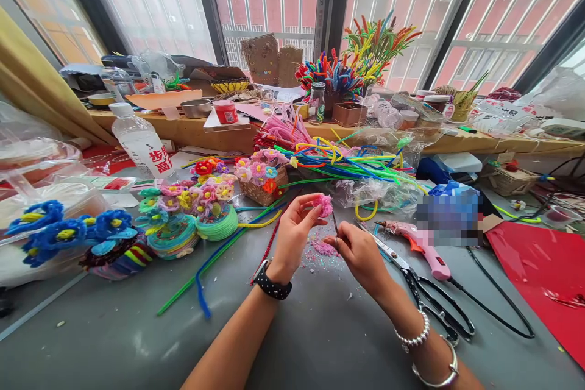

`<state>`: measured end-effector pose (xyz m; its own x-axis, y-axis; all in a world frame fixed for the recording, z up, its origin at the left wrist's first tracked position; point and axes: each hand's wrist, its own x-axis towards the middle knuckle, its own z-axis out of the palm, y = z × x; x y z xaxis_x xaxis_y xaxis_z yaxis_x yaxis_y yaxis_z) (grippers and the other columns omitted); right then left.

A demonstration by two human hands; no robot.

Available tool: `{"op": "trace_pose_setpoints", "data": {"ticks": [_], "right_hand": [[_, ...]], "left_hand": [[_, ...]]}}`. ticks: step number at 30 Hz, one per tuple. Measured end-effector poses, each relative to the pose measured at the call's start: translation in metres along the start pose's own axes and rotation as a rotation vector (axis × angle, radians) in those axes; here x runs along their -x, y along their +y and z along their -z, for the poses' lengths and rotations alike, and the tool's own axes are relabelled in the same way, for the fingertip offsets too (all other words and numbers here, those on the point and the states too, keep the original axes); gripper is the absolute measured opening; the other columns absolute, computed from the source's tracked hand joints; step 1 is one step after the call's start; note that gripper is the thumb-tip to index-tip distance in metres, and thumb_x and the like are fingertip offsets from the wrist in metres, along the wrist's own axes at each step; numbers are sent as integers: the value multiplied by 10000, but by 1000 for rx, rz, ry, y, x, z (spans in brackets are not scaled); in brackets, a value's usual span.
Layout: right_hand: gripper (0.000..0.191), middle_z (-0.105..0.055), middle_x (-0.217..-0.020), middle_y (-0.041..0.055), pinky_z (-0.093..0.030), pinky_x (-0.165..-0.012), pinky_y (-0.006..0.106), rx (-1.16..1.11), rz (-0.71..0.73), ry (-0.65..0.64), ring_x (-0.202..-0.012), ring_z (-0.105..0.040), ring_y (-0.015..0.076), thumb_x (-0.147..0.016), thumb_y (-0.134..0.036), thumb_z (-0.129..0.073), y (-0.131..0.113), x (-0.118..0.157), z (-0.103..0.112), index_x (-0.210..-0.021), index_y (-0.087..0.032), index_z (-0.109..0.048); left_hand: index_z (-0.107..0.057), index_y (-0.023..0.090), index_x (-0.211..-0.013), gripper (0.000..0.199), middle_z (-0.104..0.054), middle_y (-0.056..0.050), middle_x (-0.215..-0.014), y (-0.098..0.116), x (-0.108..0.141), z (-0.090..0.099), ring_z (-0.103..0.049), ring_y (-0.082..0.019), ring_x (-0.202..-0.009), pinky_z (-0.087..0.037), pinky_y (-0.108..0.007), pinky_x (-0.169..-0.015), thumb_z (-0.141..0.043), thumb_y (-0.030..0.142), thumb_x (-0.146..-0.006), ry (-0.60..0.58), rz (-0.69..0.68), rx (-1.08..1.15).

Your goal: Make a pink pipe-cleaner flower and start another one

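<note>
My left hand (297, 224), with a black dotted watch band at its wrist, is closed on a fluffy pink chenille piece (325, 205) between thumb and fingertips. In my right hand (361, 251) is a pair of small dark scissors (335, 225), its thin blades pointing up beside the pink piece. Whether the blades touch the fluff I cannot tell. Below both hands, a heap of pink fuzz clippings (324, 248) lies on the grey table (292, 353) among scattered glittery bits.
Large black-handled scissors (427, 292) and a pink glue gun (425, 247) with a cord lie to the right, before a red sheet (539, 280). Pipe cleaners (347, 158) are heaped behind. At left stand pipe-cleaner flower pots (217, 222) and a plastic bottle (142, 143).
</note>
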<state>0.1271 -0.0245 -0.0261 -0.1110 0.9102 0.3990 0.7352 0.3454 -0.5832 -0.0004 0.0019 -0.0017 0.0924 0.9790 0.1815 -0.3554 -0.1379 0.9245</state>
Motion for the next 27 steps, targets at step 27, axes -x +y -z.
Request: {"op": "trace_pose_setpoints", "data": {"ticks": [27], "right_hand": [[416, -437, -522, -31, -246, -468, 216, 42, 18, -182, -491, -373, 106, -763, -547, -397, 2, -4, 16, -558, -188, -350]], "left_hand": [[-476, 197, -978, 288, -560, -23, -899, 2, -2, 5, -563, -109, -739, -476, -203, -576, -578, 247, -713, 4, -35, -33]]}}
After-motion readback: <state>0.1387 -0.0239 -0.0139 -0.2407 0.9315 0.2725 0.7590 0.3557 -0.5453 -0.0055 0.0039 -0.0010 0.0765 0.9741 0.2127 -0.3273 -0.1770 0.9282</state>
